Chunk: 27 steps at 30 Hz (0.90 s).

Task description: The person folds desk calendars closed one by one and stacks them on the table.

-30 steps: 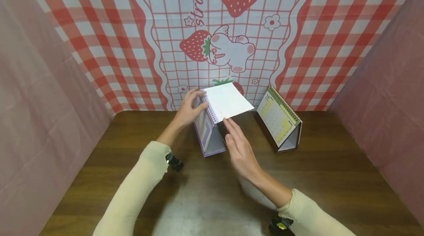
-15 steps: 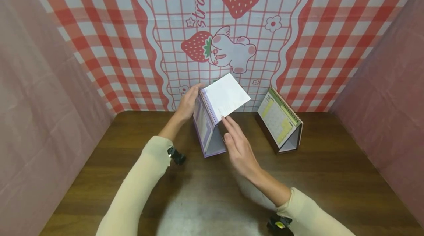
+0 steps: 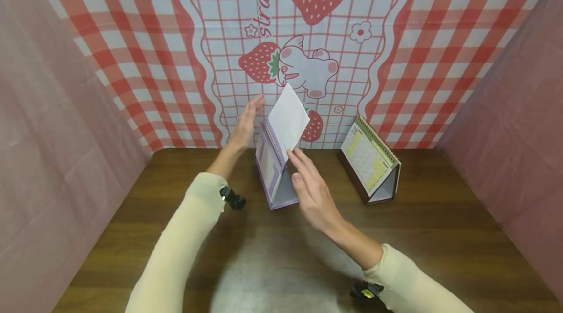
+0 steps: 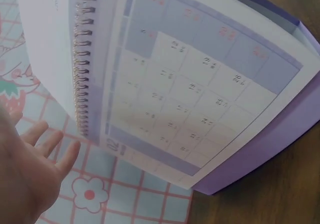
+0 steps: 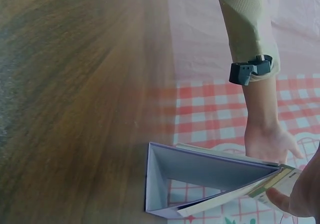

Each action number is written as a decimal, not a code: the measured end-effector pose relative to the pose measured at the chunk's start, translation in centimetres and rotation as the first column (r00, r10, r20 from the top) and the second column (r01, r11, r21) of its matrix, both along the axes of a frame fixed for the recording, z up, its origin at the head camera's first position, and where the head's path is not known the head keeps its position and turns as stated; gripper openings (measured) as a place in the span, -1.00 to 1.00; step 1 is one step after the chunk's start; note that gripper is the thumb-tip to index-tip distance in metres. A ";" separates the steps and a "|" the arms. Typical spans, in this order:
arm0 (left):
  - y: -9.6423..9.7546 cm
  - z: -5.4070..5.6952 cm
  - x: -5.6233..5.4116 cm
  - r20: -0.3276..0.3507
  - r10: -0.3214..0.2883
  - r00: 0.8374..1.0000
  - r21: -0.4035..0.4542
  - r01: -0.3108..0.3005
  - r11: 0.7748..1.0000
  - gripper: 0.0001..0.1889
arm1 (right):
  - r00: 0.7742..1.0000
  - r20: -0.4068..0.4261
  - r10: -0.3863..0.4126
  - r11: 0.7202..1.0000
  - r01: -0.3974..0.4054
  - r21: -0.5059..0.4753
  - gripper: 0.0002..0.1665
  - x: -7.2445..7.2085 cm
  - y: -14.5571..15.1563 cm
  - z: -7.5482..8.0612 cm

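Note:
A purple spiral-bound desk calendar (image 3: 269,169) stands like a tent on the table, its month grid (image 4: 180,98) facing left. One white page (image 3: 288,120) rises steeply from the rings. My right hand (image 3: 313,196) has straight fingers, their tips at the page's near lower corner; in the right wrist view its thumb (image 5: 278,199) shows beside the lifted sheets. To the left of the rings my left hand (image 3: 244,125) is raised with fingers extended, apart from the calendar. The left wrist view shows this left hand (image 4: 32,166) spread, holding nothing.
A second desk calendar (image 3: 369,161), green and yellow with a dark base, stands to the right. Behind the wooden table (image 3: 176,235) hangs a red-checked strawberry cloth (image 3: 145,59). Pink curtains (image 3: 66,132) close off both sides.
The white page has swung up from nearly flat to steep, leaning left. My left hand has left the rings and moved up and left. My right hand has shifted slightly left with the page.

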<state>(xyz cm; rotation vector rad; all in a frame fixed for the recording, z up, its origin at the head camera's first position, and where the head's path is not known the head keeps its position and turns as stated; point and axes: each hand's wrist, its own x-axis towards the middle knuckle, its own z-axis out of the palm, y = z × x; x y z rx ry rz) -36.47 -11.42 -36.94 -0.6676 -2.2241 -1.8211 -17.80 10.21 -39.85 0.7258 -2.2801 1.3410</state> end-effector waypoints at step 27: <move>-1.7 2.4 1.3 -0.026 0.073 0.997 0.154 -0.069 0.986 -0.22 | 0.992 -0.078 0.101 0.994 -0.097 0.045 -0.36 -0.2 -1.2 0.5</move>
